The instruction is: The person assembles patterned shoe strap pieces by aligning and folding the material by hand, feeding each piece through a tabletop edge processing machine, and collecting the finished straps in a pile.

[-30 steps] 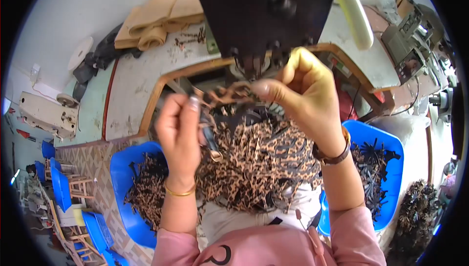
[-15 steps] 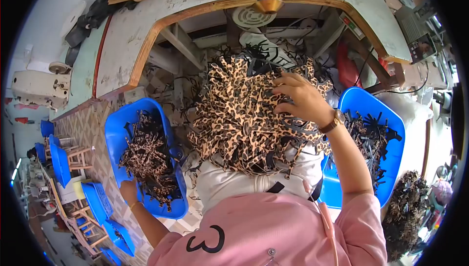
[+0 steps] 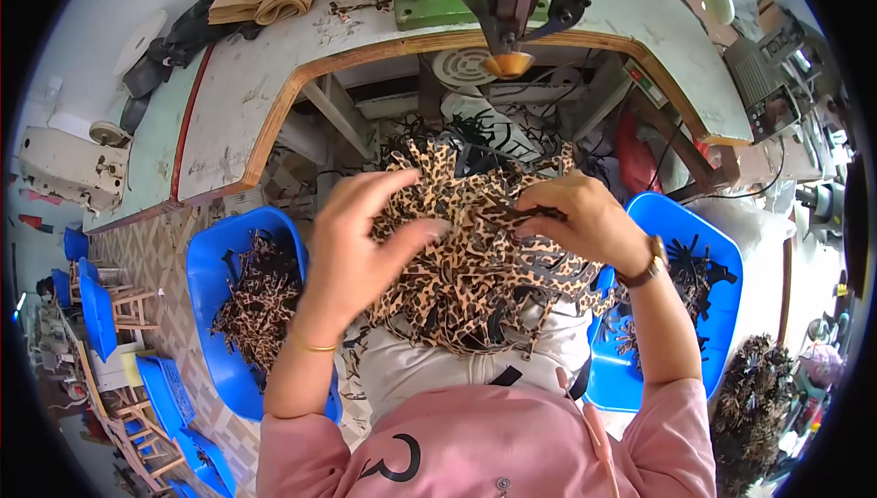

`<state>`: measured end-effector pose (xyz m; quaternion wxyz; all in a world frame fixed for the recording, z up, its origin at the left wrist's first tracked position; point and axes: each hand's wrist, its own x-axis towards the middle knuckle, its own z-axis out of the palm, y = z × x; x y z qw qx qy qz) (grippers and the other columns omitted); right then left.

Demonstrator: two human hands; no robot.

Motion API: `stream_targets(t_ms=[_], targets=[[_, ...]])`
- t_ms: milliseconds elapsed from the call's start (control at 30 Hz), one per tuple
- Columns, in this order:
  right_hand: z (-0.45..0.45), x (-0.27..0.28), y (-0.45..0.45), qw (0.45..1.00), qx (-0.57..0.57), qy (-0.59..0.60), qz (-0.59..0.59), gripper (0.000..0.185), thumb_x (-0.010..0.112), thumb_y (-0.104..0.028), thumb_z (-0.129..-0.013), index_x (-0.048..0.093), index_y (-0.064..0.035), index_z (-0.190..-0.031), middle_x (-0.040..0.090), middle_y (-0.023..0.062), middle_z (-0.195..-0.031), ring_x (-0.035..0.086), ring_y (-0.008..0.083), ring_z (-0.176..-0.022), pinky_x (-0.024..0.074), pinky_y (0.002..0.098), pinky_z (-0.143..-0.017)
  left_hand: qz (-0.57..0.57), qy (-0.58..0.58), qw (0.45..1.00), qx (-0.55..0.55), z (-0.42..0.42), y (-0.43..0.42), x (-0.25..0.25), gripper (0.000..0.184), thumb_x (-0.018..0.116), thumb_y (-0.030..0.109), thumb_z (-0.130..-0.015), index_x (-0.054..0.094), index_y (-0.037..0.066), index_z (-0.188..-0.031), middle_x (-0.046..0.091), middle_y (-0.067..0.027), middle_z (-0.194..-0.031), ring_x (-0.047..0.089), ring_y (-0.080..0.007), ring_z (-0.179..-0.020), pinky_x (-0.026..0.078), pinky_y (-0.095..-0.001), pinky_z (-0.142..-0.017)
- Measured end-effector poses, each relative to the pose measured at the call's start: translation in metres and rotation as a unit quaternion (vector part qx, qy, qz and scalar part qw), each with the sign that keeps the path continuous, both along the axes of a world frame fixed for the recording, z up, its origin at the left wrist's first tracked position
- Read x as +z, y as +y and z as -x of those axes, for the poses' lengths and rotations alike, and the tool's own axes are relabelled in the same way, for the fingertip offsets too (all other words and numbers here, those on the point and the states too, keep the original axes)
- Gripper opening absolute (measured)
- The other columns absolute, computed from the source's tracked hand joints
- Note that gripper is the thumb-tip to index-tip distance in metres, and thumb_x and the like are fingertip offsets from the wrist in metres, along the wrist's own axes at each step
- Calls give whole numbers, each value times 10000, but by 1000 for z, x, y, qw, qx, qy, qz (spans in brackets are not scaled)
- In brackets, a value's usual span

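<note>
Loosely heaped, the strips (image 3: 461, 270) look leopard-spotted.

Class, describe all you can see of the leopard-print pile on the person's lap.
The pile is a loose tangle of narrow, fabric-like strips, tan with dark spots, some black. It drapes over pale trousers near the table. The right hand touches it; the left hand is open over it.

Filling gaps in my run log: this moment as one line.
left hand: open above leopard-print strips | right hand: on strips, grip unclear | strips: heaped on lap | left blue tub, right blue tub: strips inside
</note>
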<state>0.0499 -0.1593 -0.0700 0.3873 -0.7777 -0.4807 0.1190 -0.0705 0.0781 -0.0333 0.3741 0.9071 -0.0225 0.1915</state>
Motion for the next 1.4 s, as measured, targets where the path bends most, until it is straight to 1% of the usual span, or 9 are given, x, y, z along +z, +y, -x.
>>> stream_targets(t_ms=[67,267,467,667,933,1100,1267,1333,1400], targets=[[1,45,4,997,28,-58,-35,162,711,-120,-710,644,-31,-827,639,108,-772,603,299,-709,453,383,-673,52,-2,993,-108,-22,-24,2,358,727,277,-756,634,9,-974,649,-139,-882,609,-267,-815,469,-353,-705],[-41,119,9,993,34,-96,-65,121,703,-108,-690,633,-11,-709,580,65,-642,540,213,-615,379,328,-570,205,16,970,-129,-44,-35,33,243,624,196,-853,657,-8,-727,569,-122,-632,518,-200,-544,393,-314,-520],[-79,148,17,982,12,183,45,146,710,-71,-744,631,6,-839,609,11,-747,575,88,-794,466,241,-703,289,9,953,-90,-70,-49,35,297,567,206,-899,669,-13,-726,534,-24,-501,416,-47,-438,299,-229,-423],[-93,134,21,986,56,115,-106,100,665,-92,-781,666,7,-793,635,39,-644,562,85,-545,442,225,-525,396,-21,913,-99,-76,-60,34,256,545,168,-914,667,-43,-836,671,-79,-662,549,-32,-534,353,-179,-449],[-92,137,29,982,96,130,-102,179,675,-71,-760,608,-17,-918,597,-24,-770,504,43,-683,425,215,-609,404,-71,911,-33,-65,-44,35,208,524,107,-919,649,-42,-845,619,-36,-655,635,-111,-638,409,-165,-543],[-77,118,41,975,68,22,-209,390,797,-166,-662,597,-6,-956,655,79,-873,593,189,-794,480,326,-702,462,-57,884,-42,-72,-31,39,121,609,91,-869,662,-18,-868,645,-32,-775,612,-86,-691,444,-188,-625],[-74,135,24,987,-7,-101,-125,442,827,-225,-612,598,-34,-938,601,83,-852,571,252,-739,488,324,-638,392,-62,914,-85,-78,-14,46,84,652,71,-836,665,-3,-872,648,-25,-783,588,-68,-671,459,-194,-608],[-80,147,4,961,-33,-273,-27,439,834,-245,-600,601,-62,-924,563,55,-819,556,219,-700,481,305,-627,371,-46,925,-68,-76,-5,54,65,650,59,-827,660,-1,-850,650,-30,-779,585,-65,-657,490,-190,-592],[-85,154,-3,969,-44,-244,-19,404,828,-246,-616,606,-79,-910,576,28,-790,563,160,-695,479,292,-629,337,-46,937,-77,-73,6,58,62,652,48,-817,658,-6,-845,650,-37,-787,587,-71,-650,505,-196,-596]])
